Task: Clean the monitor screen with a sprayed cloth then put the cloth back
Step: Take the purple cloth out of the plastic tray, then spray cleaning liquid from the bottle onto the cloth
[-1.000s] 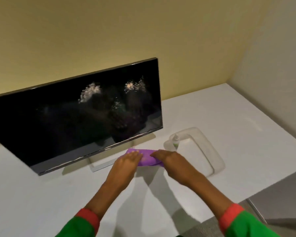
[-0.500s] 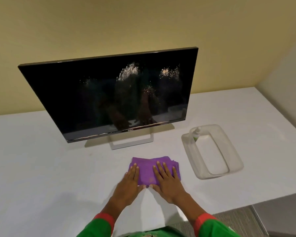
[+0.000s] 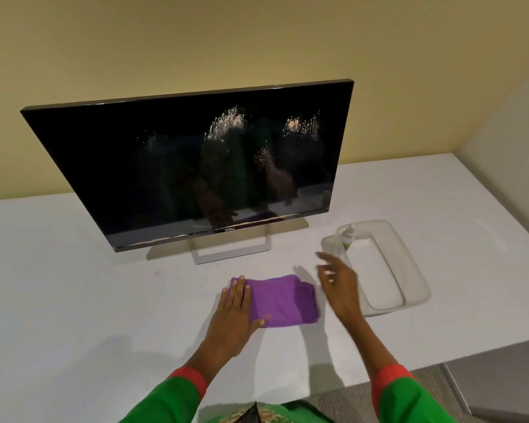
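Note:
A folded purple cloth [image 3: 283,300] lies flat on the white desk [image 3: 89,300] in front of the monitor. My left hand [image 3: 234,312] rests palm down on the cloth's left end, fingers spread. My right hand [image 3: 338,280] hovers just right of the cloth, fingers apart and blurred, holding nothing. The black monitor screen [image 3: 180,169] stands behind on a silver stand and carries white speckled spray marks on its upper right part. A small spray bottle [image 3: 347,238] with a green label stands in the far corner of a clear tray [image 3: 409,270].
The clear tray sits on the desk right of the cloth, close to my right hand. A yellow wall runs behind the monitor and a pale wall closes the right side. The desk's front edge drops to grey carpet at the lower right.
My right hand has lifted off the cloth and moved right toward the tray. My left hand stays on the cloth's left end. The view has shifted slightly.

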`<state>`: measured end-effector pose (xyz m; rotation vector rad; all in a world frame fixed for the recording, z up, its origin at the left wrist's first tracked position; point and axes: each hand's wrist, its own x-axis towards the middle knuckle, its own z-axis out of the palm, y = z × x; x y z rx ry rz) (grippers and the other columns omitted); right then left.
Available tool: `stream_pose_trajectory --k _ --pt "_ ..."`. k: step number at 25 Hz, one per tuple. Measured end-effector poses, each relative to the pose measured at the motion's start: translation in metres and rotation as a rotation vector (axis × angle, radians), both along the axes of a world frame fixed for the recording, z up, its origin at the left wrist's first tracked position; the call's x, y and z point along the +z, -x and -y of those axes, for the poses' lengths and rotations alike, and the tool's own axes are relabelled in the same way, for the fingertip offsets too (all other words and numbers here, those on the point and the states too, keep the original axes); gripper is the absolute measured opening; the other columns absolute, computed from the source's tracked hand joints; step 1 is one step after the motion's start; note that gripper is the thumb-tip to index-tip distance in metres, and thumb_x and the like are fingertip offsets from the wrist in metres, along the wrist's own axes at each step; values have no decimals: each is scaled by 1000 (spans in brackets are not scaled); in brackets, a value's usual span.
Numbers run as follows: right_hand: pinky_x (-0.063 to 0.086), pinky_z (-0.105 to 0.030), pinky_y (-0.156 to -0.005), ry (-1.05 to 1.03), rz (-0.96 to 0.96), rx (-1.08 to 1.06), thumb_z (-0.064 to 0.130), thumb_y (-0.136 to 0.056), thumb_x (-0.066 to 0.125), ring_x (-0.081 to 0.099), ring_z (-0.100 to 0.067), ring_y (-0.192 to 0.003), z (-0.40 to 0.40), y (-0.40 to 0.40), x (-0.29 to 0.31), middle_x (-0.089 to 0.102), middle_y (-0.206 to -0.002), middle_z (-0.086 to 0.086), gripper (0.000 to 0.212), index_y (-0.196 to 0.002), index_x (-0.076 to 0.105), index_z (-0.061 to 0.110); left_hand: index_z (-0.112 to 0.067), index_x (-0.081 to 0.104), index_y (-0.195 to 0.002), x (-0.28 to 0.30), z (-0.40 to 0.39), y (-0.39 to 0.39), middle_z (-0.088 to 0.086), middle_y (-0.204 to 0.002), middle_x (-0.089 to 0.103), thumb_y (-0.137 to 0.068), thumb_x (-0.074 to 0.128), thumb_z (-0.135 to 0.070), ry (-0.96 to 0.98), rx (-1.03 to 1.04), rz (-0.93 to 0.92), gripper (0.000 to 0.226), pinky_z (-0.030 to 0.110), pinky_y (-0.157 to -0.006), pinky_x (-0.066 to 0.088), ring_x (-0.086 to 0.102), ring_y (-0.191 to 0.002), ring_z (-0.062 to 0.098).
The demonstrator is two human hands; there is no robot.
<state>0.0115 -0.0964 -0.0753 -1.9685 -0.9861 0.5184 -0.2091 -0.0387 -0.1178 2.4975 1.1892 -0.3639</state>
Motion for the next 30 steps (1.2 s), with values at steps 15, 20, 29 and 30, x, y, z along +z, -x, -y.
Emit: stream_pose_trajectory --k 15,20,29,30 --pt "43 -34 -84 168 -136 -151 9 -80 71 62 -32 -99 -47 -109 -18 67 -113 -16 31 -111 65 7 -31 4 -146 52 -33 -43 -5 -157 -13 -93 31 -51 196 201 318 62 40 -116 11 -5 -145 23" --pt "44 -27 -84 -153 -89 -202 17 -81 73 62 -17 -99 -24 -76 24 65 -100 4 27 -102 57 23 -27 34 -140 88 -40 -51 -4 -153 26 -93 43 -38 237 364 744 49 33 -113 28 26 -140 16" --pt "47 -23 -44 84 -1015 389 44 -83 50 53 -13 -45 -24 65 60 60 -67 -8 37 -92 57 8 -25 62 -115 122 -53 -35 -2 -114 69 -93 37 -45 943 541 1259 39 24 -93 50 62 -110 13" --pt "46 -23 -44 107 -1081 412 46 -83 46 51 -13 -43 -26 73 59 59 -64 -7 41 -87 57 7 -24 62 -115 121 -52 -30 -2 -114 70 -92 38 -45 981 554 1281 40 22 -89 52 63 -109 13"
